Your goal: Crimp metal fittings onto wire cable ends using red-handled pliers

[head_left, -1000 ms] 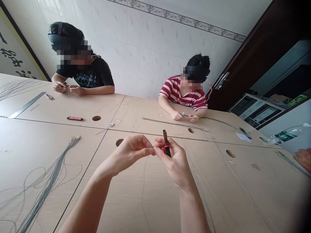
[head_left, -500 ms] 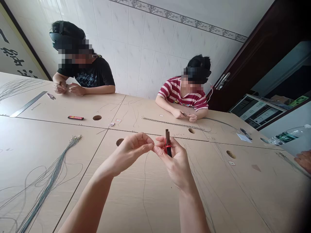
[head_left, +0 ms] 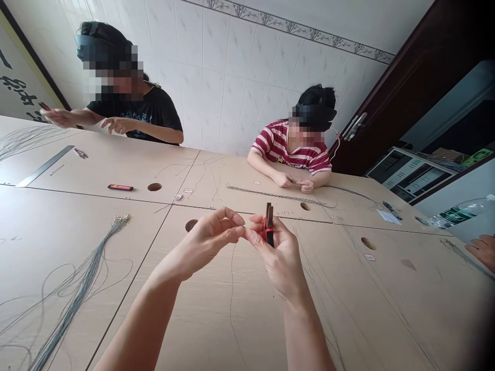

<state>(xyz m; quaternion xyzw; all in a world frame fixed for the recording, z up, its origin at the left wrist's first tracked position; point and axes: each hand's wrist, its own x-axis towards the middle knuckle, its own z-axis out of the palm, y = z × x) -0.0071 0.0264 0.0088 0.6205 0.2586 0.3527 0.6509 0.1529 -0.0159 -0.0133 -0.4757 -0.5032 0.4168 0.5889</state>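
My left hand (head_left: 209, 234) is closed in a pinch at the upper end of a thin dark cord (head_left: 232, 293), which hangs down and trails over the table toward me. My right hand (head_left: 278, 257) holds small pliers (head_left: 269, 226) with red and black handles, jaws pointing up, against its palm. Its thumb and index fingertip meet my left fingertips at the cord's end. Whatever tiny piece sits between the fingertips is too small to make out. On the left lies a bundle of grey-blue cords (head_left: 88, 263) with metal ends.
Two people sit across the table, one in a black shirt (head_left: 150, 113), one in a striped shirt (head_left: 270, 141). Between us lie a red-and-black box cutter-like stick (head_left: 120, 187), a metal ruler (head_left: 46, 165) and more cords (head_left: 270, 196). A bottle (head_left: 460, 212) and another person's hand (head_left: 483, 251) are at right.
The black-shirted person has raised a hand with a small red-and-black object out to the left. My hands stay pinched together, with the pliers tilted slightly differently.
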